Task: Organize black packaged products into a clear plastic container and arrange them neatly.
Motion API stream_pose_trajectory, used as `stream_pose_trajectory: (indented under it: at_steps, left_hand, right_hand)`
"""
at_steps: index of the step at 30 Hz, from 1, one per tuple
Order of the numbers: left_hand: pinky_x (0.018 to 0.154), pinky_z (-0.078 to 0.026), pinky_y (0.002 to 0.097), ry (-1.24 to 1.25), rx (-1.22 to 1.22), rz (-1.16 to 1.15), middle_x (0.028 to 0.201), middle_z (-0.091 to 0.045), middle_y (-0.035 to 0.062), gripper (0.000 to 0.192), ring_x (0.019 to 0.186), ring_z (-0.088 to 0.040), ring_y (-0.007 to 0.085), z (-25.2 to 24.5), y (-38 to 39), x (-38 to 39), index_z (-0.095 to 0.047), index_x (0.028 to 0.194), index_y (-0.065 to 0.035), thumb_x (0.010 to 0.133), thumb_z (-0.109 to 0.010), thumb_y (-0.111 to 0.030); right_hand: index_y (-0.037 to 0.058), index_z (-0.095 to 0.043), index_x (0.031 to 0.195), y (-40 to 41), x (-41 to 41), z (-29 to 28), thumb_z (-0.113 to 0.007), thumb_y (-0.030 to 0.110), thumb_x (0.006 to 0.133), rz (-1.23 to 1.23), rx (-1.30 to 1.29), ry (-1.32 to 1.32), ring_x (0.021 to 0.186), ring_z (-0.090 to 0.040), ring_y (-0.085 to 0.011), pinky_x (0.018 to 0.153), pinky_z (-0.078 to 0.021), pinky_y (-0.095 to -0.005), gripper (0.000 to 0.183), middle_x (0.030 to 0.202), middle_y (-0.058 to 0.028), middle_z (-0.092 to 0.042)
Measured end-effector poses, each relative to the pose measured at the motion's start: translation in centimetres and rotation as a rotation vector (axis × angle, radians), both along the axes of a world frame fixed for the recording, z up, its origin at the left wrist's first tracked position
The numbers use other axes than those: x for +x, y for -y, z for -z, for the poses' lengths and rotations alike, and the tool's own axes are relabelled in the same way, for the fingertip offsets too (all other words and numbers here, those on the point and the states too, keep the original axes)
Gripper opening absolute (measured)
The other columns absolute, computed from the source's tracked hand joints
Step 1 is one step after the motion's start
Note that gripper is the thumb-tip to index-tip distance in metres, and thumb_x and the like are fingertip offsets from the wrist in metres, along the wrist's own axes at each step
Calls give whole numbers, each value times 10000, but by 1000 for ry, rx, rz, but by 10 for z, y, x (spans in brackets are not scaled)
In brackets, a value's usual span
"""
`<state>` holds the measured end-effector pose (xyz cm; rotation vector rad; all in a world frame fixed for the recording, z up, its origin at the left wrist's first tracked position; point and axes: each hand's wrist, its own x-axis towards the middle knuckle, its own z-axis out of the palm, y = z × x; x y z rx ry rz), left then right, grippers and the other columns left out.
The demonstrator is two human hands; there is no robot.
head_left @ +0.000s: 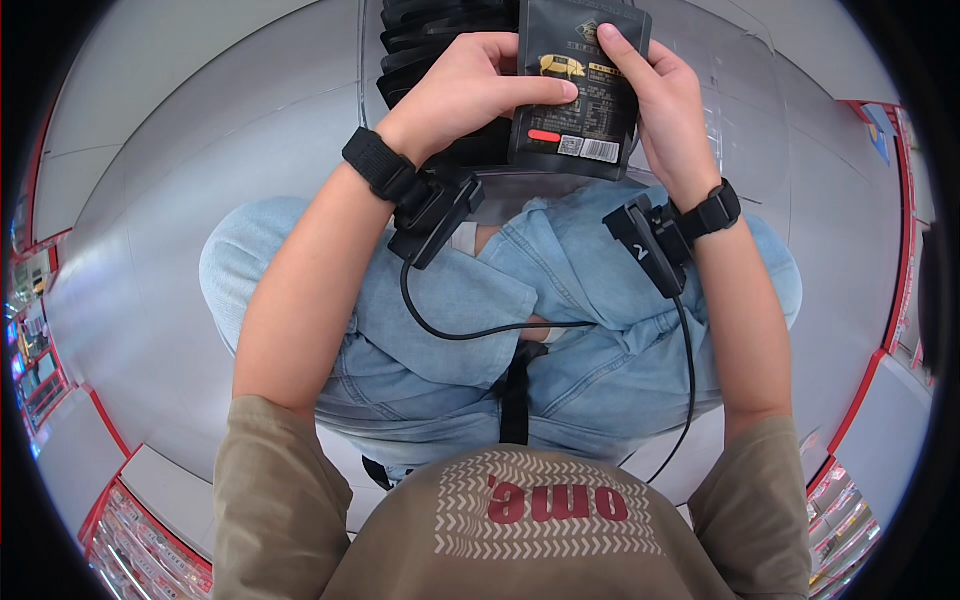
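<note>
A flat black pouch point(577, 142) with a gold pig picture and small printing is held by both hands at the top of the view. My left hand point(480, 94) grips its left edge, the thumb lying across the front. On the right side, my right hand point(664, 94) grips the pouch, its thumb pressed on the upper front. Several similar black packages point(420, 45) stand in a row in a clear plastic bin point(363, 67), behind and left of the held pouch. The fingers behind the pouch are mostly hidden.
Crossed legs in light blue jeans point(450, 300) lie below the hands on a grey tiled floor point(165, 187). Black wrist-strapped devices with cables point(469, 335) hang over the lap. Red-edged shelves point(150, 540) with goods stand at the sides.
</note>
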<state>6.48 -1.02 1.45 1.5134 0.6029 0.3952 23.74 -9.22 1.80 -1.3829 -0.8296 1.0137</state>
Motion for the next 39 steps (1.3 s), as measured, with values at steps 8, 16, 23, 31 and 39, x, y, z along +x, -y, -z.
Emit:
stream_pose_trajectory:
  at_steps: [8,16,23,31,39]
  left_hand:
    - [717,-530,239,22,-11,8,927,-650,80,353,815,-641,126,-1,1,-1,-590,1022,0,774,-710,-219]
    - [649,-497,200,17,22,-16,877,-652,45,326,761,-624,90,-3,3,-1,-614,985,-20,768,-715,-241]
    - [611,-473,182,-3,72,-38,849,-650,29,325,738,-611,70,-6,6,0,-624,970,-30,765,-717,-264]
    - [600,-478,178,-15,63,-45,851,-650,35,320,731,-614,74,-5,6,0,-621,972,-26,764,-720,-249]
    - [671,-511,215,-70,63,-43,883,-652,53,295,765,-620,89,-7,4,2,-616,977,-3,772,-713,-191]
  right_hand:
    - [3,-621,980,0,-1,-1,-647,304,838,-3,-18,-28,847,-560,-83,758,-433,-224,333,915,-45,-624]
    - [13,-622,976,0,0,2,-643,290,843,-17,-15,-42,846,-561,-84,749,-433,-226,308,914,-40,-624]
    - [31,-630,988,-1,0,2,-645,275,842,4,8,-50,855,-559,-83,755,-429,-224,285,925,-27,-624]
    - [31,-633,1010,0,1,6,-657,241,836,3,49,-14,868,-560,-86,779,-429,-220,274,936,-28,-630]
    - [0,-629,987,-1,1,2,-662,242,832,-5,31,68,840,-560,-77,748,-426,-210,289,905,-36,-635]
